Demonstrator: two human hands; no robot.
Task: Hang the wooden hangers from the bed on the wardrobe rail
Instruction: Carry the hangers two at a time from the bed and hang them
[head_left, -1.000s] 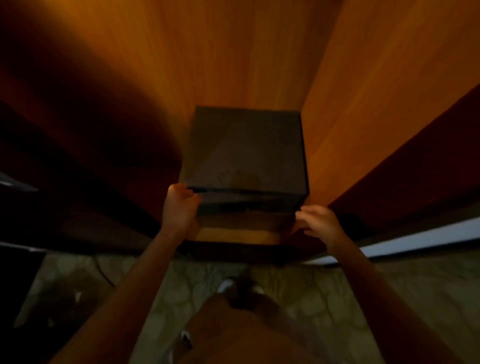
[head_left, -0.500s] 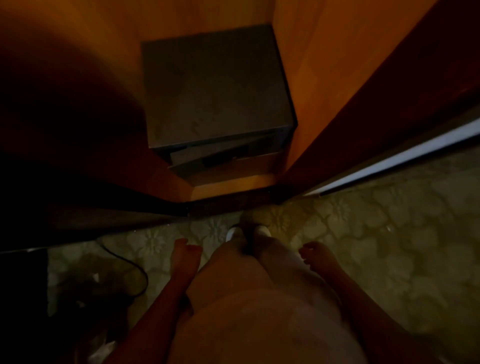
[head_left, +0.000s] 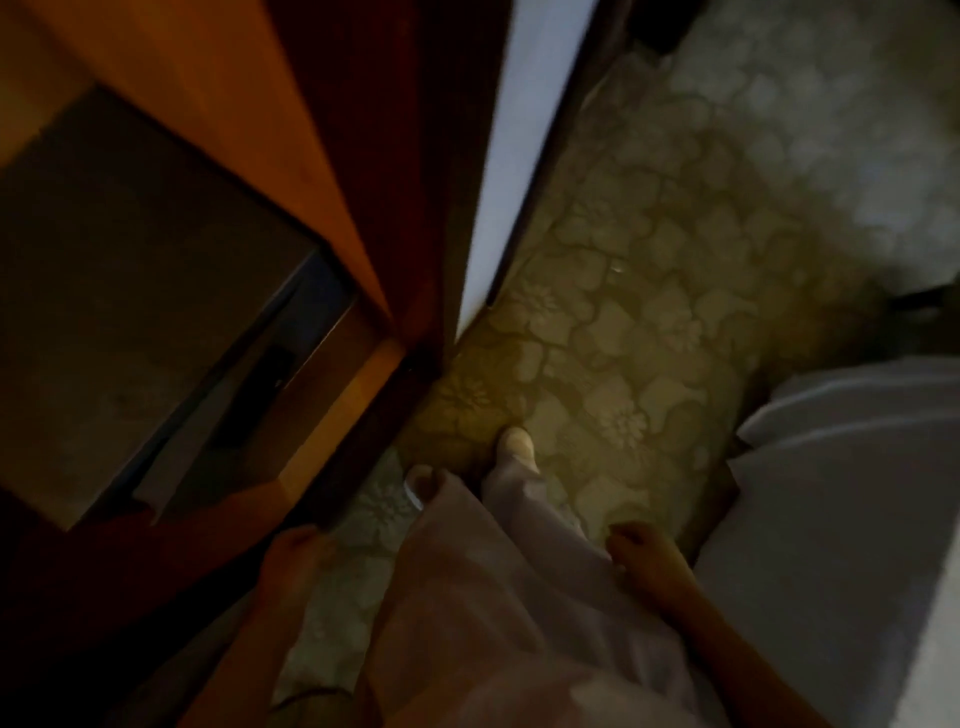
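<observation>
Floral floor (head_left: 628, 332), left hand (head_left: 289, 567), right hand (head_left: 650, 565) hanging empty

We look down on a pale yellowish floor (head_left: 649, 291) with a flower pattern, dim and somewhat blurred. Directly on it stand two feet in light footwear, one foot (head_left: 517, 444) ahead of the other foot (head_left: 421, 480). At the left, the orange-brown wooden wardrobe base (head_left: 332, 415) carries a dark grey square box (head_left: 130, 270), set close against the orange side panel (head_left: 234, 104). At the right, a white-covered bed (head_left: 841, 519) stands on the same floor, its cloth lying in soft folds.
</observation>
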